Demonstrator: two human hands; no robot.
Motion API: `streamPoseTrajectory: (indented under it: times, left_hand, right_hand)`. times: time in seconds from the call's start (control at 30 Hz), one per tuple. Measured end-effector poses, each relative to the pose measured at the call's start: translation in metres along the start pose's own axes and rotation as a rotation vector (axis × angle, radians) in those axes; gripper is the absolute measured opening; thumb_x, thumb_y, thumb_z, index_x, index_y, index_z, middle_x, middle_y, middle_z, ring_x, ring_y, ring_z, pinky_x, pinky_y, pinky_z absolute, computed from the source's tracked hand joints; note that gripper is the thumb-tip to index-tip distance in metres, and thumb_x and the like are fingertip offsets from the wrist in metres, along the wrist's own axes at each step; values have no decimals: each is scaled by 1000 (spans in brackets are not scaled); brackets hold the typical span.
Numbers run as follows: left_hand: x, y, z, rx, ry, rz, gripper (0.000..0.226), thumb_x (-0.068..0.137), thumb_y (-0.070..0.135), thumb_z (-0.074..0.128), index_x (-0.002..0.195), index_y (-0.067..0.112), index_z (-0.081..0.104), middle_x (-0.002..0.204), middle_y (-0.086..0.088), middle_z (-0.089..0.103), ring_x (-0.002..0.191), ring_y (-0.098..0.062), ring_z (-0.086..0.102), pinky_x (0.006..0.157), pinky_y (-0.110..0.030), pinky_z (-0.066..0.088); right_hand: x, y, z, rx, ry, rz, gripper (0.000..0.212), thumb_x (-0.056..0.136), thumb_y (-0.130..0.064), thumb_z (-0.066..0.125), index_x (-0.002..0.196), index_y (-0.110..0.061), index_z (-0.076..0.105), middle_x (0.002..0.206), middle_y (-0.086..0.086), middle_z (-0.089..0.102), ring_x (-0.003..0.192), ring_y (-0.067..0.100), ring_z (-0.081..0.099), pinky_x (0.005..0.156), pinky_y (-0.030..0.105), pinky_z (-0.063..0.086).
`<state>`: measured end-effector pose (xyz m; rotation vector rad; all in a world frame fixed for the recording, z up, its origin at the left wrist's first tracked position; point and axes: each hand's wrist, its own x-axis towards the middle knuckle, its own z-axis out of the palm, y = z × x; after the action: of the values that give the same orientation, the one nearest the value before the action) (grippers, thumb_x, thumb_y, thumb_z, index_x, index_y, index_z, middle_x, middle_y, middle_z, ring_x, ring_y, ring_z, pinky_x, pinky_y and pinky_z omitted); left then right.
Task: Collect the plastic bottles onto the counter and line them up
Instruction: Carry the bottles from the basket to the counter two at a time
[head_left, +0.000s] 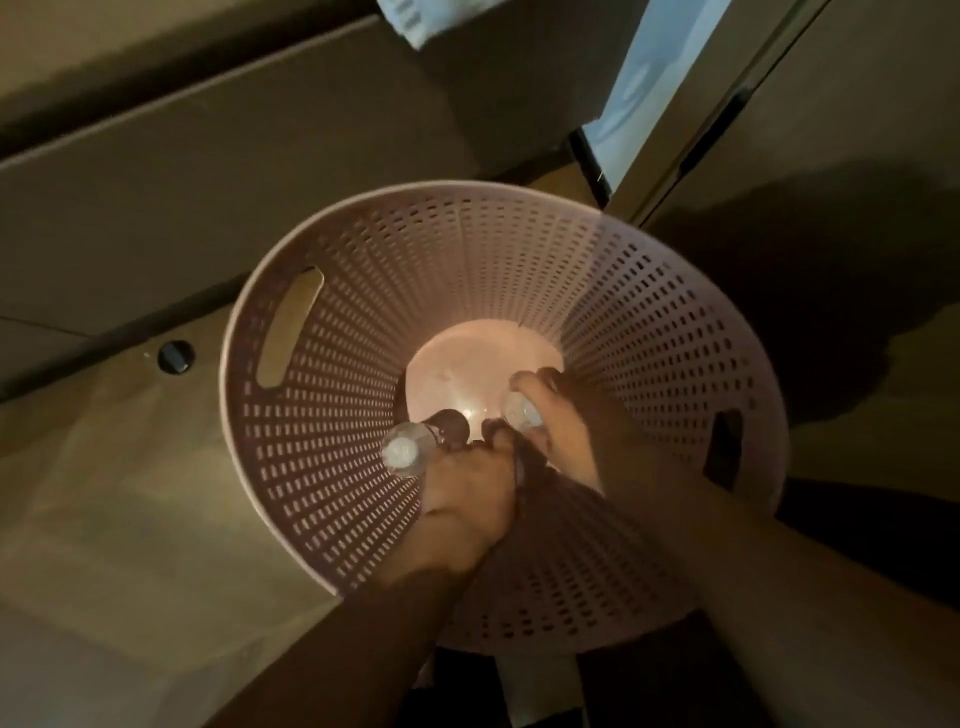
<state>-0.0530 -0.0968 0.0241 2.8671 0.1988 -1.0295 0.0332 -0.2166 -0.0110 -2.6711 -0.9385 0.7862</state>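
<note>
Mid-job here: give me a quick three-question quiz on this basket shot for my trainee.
1. True or false: both hands reach inside the pink basket.
2. What does the left hand grip? A) a clear plastic bottle B) a cloth C) the basket handle
3. Fill in: the right hand grips a second ____.

Key: 1 true. 2 A, the left bottle. 3 bottle, the right bottle.

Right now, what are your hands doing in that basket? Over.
Left hand grips a clear plastic bottle. Right hand grips a second bottle. Both deep inside the pink perforated basket. Nothing blocking the lift.
</note>
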Motion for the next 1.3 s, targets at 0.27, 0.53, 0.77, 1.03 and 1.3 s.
streamPoseTrajectory:
  times: [0.27, 0.53, 0.77, 1.03, 1.3]
  left_hand:
    - [-21, -22, -32, -341, 118, 57, 38, 91, 34, 56, 124, 19, 43, 102, -1, 67, 94, -24, 65, 86, -38, 51]
    - [-150, -36, -210, -410, 300, 63, 32, 91, 47, 52, 111, 22, 46, 99, -3, 66, 91, -27, 64, 73, -35, 49]
    - [-319, -52, -383, -454, 417, -40, 31, 87, 49, 57, 103, 24, 49, 91, 1, 64, 84, -24, 62, 68, -35, 51]
    - [-514, -101, -456, -657, 848, -327, 30, 82, 51, 59, 90, 22, 53, 77, 4, 62, 70, -17, 61, 62, -37, 55]
    - [-665, -205, -431, -839, 1200, -638, 26, 75, 48, 64, 80, 25, 53, 71, 7, 58, 68, -10, 57, 63, -37, 55]
  right_hand:
    - [7, -11, -37, -185, -34, -40, 29, 94, -33, 58, 115, -18, 44, 101, 6, 65, 91, 24, 63, 82, 37, 51]
    - [-92, -46, -174, 116, -142, 53, 34, 94, -50, 55, 121, -65, 41, 130, -21, 51, 118, -3, 54, 76, -1, 38]
    - [-224, -185, -410, 130, -12, 94, 36, 90, -37, 66, 121, -28, 52, 108, -5, 65, 98, 14, 63, 79, 26, 51]
    - [-307, -337, -535, 228, 165, -41, 24, 78, -37, 71, 85, -28, 50, 78, -10, 63, 75, 12, 61, 64, 34, 53]
    - [-321, -537, -539, 163, 89, -290, 22, 78, -36, 70, 82, -29, 50, 76, -10, 63, 70, 7, 59, 54, 26, 43]
